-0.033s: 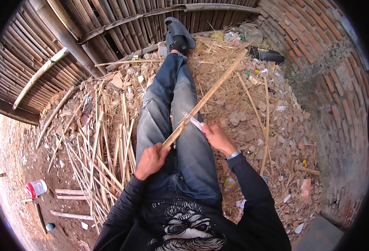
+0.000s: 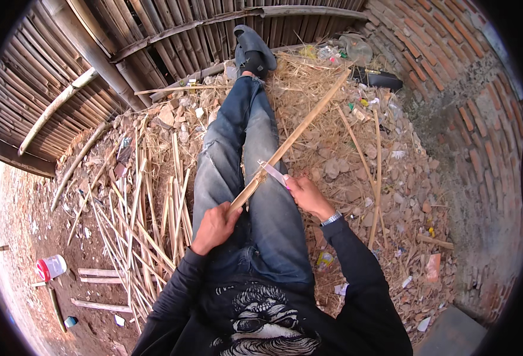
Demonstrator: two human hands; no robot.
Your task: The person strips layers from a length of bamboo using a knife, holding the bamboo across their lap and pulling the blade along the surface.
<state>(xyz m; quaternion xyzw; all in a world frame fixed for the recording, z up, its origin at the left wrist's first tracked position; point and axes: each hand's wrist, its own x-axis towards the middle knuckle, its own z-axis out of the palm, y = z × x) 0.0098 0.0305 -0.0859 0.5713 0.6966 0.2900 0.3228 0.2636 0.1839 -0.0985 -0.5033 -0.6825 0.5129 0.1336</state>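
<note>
A long, pale bamboo strip [image 2: 310, 121] slants across my jeans, its far end up and to the right. My left hand [image 2: 215, 226] is closed round its near end, over my thighs. In my right hand [image 2: 308, 196] is a knife [image 2: 274, 173], its blade lying across the strip at about the middle. Small curled shavings [image 2: 261, 176] cling to the strip beside the blade. The knife's handle is mostly hidden in my fingers, with a bit of pink showing.
Many split bamboo strips [image 2: 146, 219] lie in a pile to my left. A red-and-white tub [image 2: 51, 268] stands farther left. Rubble and straw cover the ground. A bamboo wall [image 2: 202, 26] rises beyond my feet, a brick wall [image 2: 481, 130] on the right.
</note>
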